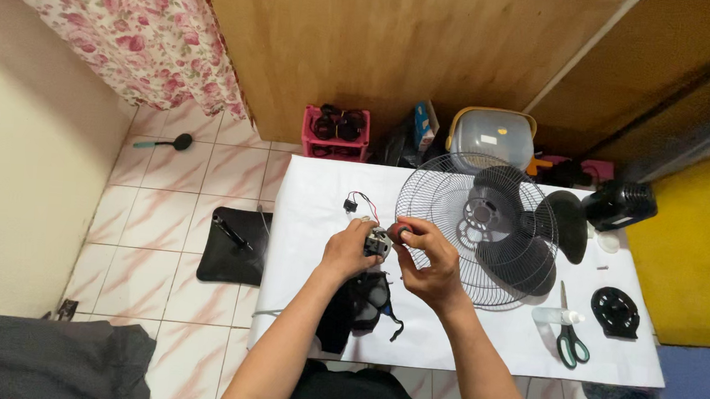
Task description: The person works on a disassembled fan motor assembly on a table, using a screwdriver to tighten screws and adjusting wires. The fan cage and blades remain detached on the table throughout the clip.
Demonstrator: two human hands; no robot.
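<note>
— Fingers of the left hand (346,251) wrap a small grey motor (378,243)?

— Yes, and the right hand (427,267) pinches at its front end, fingertips closed on a small dark part I cannot make out. The motor sits above the white table (322,197).

— Around it?

— Wire fan guard (455,200) at three o'clock, black fan blade (555,226) beyond it, dark housing (364,304) at six, green-handled scissors (569,335) at four.

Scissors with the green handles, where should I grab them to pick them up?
Take the scissors by the green handle loops, coming from the table's near edge. They lie flat on the white table with loops toward the person and blades pointing away, so probably that end is safest. A small clear bottle lies close on their left.
</note>
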